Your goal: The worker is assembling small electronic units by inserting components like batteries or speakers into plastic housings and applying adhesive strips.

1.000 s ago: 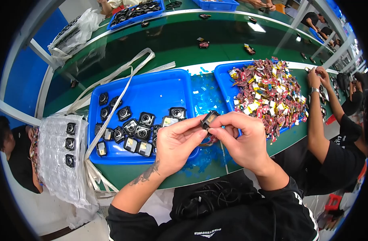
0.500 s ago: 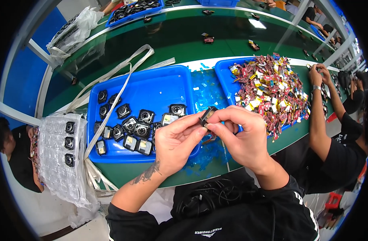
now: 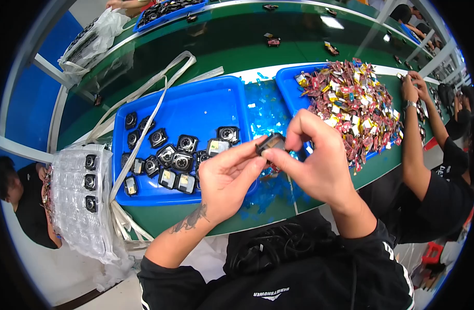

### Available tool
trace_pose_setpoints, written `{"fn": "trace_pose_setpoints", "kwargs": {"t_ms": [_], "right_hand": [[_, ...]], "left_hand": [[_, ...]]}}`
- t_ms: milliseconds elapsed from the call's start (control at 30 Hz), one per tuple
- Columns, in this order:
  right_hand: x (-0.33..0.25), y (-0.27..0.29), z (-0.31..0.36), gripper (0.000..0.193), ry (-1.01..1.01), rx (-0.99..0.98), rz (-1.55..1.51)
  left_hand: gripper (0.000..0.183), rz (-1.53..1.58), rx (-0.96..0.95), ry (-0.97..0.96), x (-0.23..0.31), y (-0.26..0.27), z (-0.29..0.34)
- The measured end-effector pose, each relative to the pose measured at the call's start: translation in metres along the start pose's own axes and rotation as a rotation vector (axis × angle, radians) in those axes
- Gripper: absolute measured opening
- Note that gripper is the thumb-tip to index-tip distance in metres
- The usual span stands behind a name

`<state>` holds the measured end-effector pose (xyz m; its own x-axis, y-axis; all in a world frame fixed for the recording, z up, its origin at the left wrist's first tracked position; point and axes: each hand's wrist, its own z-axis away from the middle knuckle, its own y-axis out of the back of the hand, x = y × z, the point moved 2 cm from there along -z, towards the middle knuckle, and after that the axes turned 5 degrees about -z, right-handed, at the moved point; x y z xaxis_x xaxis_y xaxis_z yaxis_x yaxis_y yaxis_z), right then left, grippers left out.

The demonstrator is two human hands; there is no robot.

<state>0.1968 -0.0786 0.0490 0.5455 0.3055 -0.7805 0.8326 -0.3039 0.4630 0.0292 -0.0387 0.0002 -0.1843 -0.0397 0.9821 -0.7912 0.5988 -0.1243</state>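
In front of my chest, above the gap between two blue trays, I hold a black smartwatch case (image 3: 272, 143) tilted on its edge. My left hand (image 3: 227, 178) pinches its left end between thumb and fingers. The thumb of my right hand (image 3: 322, 163) presses on its near face, with the index finger bent at its right side. To the left, the blue tray (image 3: 216, 98) holds several more black watch cases (image 3: 182, 161), some with round sensor backs up, others showing pale faces. On the right, a blue tray (image 3: 287, 85) carries a heap of small red, yellow and white circuit pieces (image 3: 350, 111).
Blue film scraps (image 3: 265, 116) litter the bench between the trays. White straps (image 3: 159, 103) cross the left tray. A clear plastic blister tray (image 3: 74, 206) with 3 watch cases stands far left. Beyond runs a green conveyor (image 3: 216, 44) with scattered parts. A co-worker's arms (image 3: 415, 119) reach in from the right.
My right index finger has lifted and bent back from the watch case, while the thumb has slid left across it. The case has turned to show more of its face. Parts on the conveyor have shifted slightly right.
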Motion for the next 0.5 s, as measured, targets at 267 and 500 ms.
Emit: {"fn": "trace_pose_setpoints", "kwargs": {"t_ms": [267,500], "right_hand": [[0.021,-0.005,0.023,0.029,-0.395,-0.064,-0.512],[0.016,-0.01,0.026,0.028,-0.335,-0.034,-0.571]], "left_hand": [[0.03,0.322,0.215,0.034,-0.004,-0.002,-0.01],[0.031,0.302,0.161,0.065,-0.003,-0.002,-0.009]]}}
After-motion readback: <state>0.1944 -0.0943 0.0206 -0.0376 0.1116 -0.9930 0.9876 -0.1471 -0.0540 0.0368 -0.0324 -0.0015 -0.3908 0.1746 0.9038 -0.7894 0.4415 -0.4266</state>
